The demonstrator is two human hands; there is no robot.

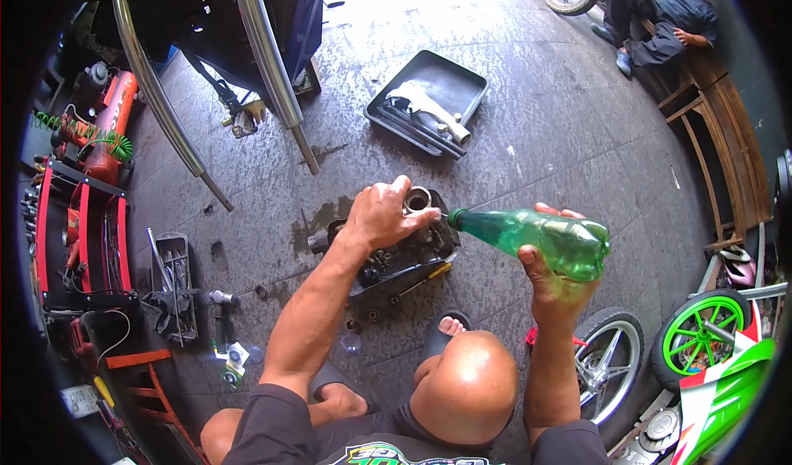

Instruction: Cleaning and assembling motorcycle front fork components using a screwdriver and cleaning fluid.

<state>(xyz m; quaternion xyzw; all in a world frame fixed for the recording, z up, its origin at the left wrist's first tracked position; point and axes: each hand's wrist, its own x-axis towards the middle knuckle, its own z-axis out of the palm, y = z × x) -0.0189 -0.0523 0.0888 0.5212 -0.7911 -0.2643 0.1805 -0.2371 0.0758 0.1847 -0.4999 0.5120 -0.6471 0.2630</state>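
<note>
My right hand (544, 271) is wrapped round a green clear plastic bottle (516, 236), tipped nearly level. Its green-topped neck points left, close to the fingers of my left hand (381, 216). That hand is closed on a round metal part with a hollow opening (418, 197), held above a dark tray (396, 277). Metal parts sit in the tray, and a yellow-handled screwdriver (431, 278) lies along its near right edge. Whether liquid is leaving the bottle I cannot make out.
A black tray (425, 65) with long parts lies farther ahead. Motorcycle fork tubes (268, 48) hang at the upper left. Red tool racks (82, 234) stand left; wheels (612, 358) and green bodywork (726, 399) lie right. A seated person (668, 19) is at the far right.
</note>
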